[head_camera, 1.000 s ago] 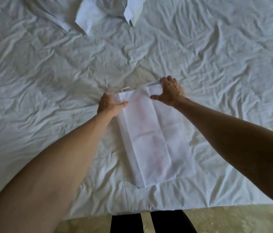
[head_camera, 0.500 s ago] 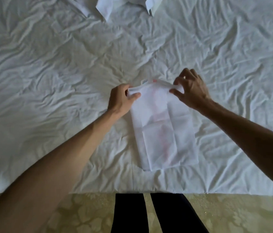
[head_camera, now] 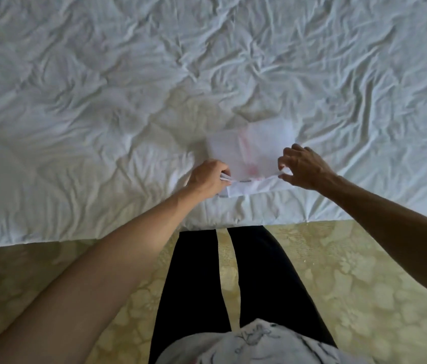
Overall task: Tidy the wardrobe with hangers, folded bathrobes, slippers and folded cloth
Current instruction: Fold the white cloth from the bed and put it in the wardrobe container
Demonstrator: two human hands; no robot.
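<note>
At frame centre, the left hand and right hand each pinch a near corner of the folded cloth. It lies on the rumpled white bed, near its edge, above the patterned yellow floor.

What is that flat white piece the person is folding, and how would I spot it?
Look at the rumpled white bed, near its front edge by the person's legs. The folded cloth lies there, pinched by the left hand and right hand. It is smooth, sharp-edged and faintly pink.
</note>
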